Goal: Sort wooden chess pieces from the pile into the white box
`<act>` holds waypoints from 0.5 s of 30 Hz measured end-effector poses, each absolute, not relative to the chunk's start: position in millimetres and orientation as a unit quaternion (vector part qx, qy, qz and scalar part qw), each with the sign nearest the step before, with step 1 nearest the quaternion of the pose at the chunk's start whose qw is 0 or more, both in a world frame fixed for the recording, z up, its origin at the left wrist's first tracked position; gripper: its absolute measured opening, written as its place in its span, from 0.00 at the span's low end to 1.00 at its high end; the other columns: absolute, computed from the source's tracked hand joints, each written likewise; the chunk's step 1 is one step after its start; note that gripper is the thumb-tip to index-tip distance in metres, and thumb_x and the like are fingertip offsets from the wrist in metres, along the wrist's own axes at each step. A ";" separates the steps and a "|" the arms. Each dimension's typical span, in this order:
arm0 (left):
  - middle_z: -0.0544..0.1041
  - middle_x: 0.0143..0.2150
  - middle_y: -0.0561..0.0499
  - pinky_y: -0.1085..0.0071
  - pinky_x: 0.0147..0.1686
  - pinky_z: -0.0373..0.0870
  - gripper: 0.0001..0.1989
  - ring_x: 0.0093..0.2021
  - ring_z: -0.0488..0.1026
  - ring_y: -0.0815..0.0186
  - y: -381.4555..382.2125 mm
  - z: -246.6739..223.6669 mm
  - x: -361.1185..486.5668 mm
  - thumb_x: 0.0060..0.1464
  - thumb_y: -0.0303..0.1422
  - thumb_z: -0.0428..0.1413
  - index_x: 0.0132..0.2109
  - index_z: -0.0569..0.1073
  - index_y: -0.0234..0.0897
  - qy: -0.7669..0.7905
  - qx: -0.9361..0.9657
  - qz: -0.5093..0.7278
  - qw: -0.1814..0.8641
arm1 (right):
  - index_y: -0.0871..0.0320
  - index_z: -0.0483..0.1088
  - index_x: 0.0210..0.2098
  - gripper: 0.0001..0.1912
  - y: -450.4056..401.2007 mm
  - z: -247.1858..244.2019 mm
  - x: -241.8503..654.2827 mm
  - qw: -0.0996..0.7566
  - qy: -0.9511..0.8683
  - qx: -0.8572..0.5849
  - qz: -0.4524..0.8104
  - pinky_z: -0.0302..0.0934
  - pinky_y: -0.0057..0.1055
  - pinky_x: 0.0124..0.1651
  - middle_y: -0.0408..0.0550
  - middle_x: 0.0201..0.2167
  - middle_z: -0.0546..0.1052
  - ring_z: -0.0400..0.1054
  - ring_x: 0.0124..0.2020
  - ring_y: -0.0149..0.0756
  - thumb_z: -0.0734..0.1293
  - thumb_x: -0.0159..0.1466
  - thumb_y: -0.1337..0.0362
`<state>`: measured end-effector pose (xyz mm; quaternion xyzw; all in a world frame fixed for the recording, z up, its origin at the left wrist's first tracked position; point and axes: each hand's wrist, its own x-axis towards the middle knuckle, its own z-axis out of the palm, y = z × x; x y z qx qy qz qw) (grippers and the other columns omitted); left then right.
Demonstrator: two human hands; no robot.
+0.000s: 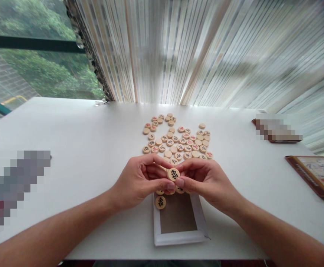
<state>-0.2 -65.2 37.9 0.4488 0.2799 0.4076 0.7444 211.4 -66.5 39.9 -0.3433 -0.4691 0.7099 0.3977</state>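
Observation:
Between the fingers of both hands is a round wooden Chinese chess piece [173,174] with a black character facing me; behind it there seem to be more pieces, partly hidden. My left hand [143,176] grips it from the left, thumb in front. From the right, my right hand [203,177] pinches its edge with thumb and forefinger. Below my hands lies a shallow white box [157,238] with a brown bottom. One chess piece [160,202] sits at its left side, and several more at its far end are partly covered by my hands.
Several loose chess pieces [170,142], some with red or black characters and some blank side up, spread over the white table [95,137] beyond my hands. Two brown-edged boxes [314,178] [278,129] lie at the right. A blurred-out object [8,193] is at the left. Curtains [162,52] hang behind.

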 end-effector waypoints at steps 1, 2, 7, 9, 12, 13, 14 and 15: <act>0.88 0.34 0.47 0.79 0.34 0.83 0.17 0.33 0.87 0.66 -65.5 38.2 0.2 0.49 0.21 0.74 0.45 0.79 0.31 0.277 0.448 0.412 0.744 | 0.59 0.84 0.38 0.16 -66.8 38.6 211.8 0.400 -0.470 -0.337 0.711 0.75 0.25 0.33 0.48 0.30 0.85 0.80 0.29 0.33 0.86 0.52 0.64; 0.88 0.34 0.47 0.79 0.35 0.83 0.16 0.33 0.87 0.66 -65.7 38.5 0.7 0.49 0.20 0.74 0.44 0.79 0.31 0.275 0.446 0.416 0.743 | 0.59 0.84 0.39 0.16 -67.1 37.5 212.0 0.403 -0.470 -0.330 0.712 0.76 0.25 0.34 0.48 0.30 0.85 0.80 0.30 0.33 0.86 0.53 0.65; 0.88 0.34 0.48 0.79 0.35 0.84 0.16 0.33 0.87 0.66 -67.7 39.6 1.9 0.47 0.18 0.74 0.42 0.81 0.31 0.270 0.445 0.431 0.737 | 0.58 0.85 0.38 0.15 -67.9 36.7 211.4 0.408 -0.465 -0.322 0.717 0.75 0.24 0.34 0.47 0.30 0.85 0.80 0.30 0.32 0.86 0.52 0.68; 0.88 0.35 0.48 0.78 0.36 0.85 0.16 0.34 0.87 0.65 -68.5 39.3 1.5 0.48 0.18 0.73 0.43 0.81 0.31 0.274 0.457 0.434 0.726 | 0.58 0.85 0.37 0.15 -67.9 38.1 210.9 0.405 -0.461 -0.325 0.720 0.75 0.25 0.35 0.46 0.29 0.85 0.80 0.30 0.33 0.86 0.50 0.68; 0.89 0.36 0.48 0.78 0.37 0.85 0.14 0.35 0.88 0.65 -69.4 38.3 1.1 0.50 0.19 0.72 0.44 0.82 0.31 0.285 0.486 0.440 0.699 | 0.58 0.85 0.36 0.15 -68.5 39.5 210.7 0.399 -0.457 -0.326 0.725 0.74 0.24 0.35 0.47 0.30 0.85 0.80 0.31 0.32 0.86 0.50 0.68; 0.89 0.36 0.48 0.79 0.37 0.85 0.14 0.35 0.88 0.65 -69.7 38.0 1.2 0.51 0.19 0.72 0.44 0.82 0.32 0.289 0.500 0.443 0.686 | 0.58 0.85 0.36 0.15 -69.0 39.7 210.7 0.396 -0.456 -0.327 0.727 0.73 0.24 0.36 0.47 0.30 0.85 0.79 0.31 0.32 0.87 0.50 0.68; 0.89 0.37 0.48 0.79 0.37 0.84 0.13 0.35 0.88 0.66 -70.0 37.7 1.3 0.51 0.20 0.72 0.44 0.82 0.32 0.292 0.516 0.446 0.671 | 0.58 0.85 0.35 0.15 -69.6 39.7 210.8 0.394 -0.455 -0.331 0.727 0.73 0.23 0.35 0.47 0.29 0.85 0.78 0.31 0.31 0.87 0.49 0.67; 0.89 0.37 0.48 0.80 0.38 0.84 0.13 0.36 0.88 0.66 -70.3 37.5 1.5 0.51 0.20 0.72 0.44 0.83 0.32 0.293 0.535 0.447 0.654 | 0.58 0.84 0.34 0.15 -70.2 39.7 210.8 0.392 -0.454 -0.337 0.725 0.71 0.22 0.34 0.46 0.29 0.84 0.77 0.30 0.30 0.87 0.49 0.67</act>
